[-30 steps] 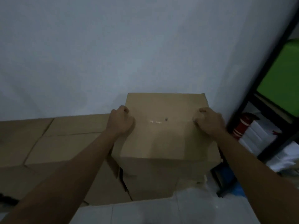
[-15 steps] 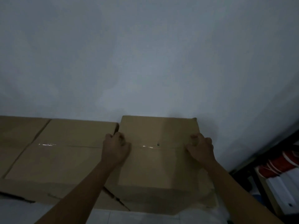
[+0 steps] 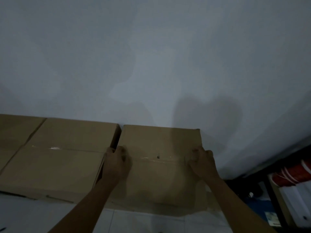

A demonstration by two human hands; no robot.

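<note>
A person's left hand [image 3: 117, 163] and right hand [image 3: 201, 163], fingers curled over its top edges, grip the box [image 3: 159, 140] at the wall [image 3: 151, 64], beside a carton [image 3: 67, 148]; placing looks nearly done, next both must let go
</note>
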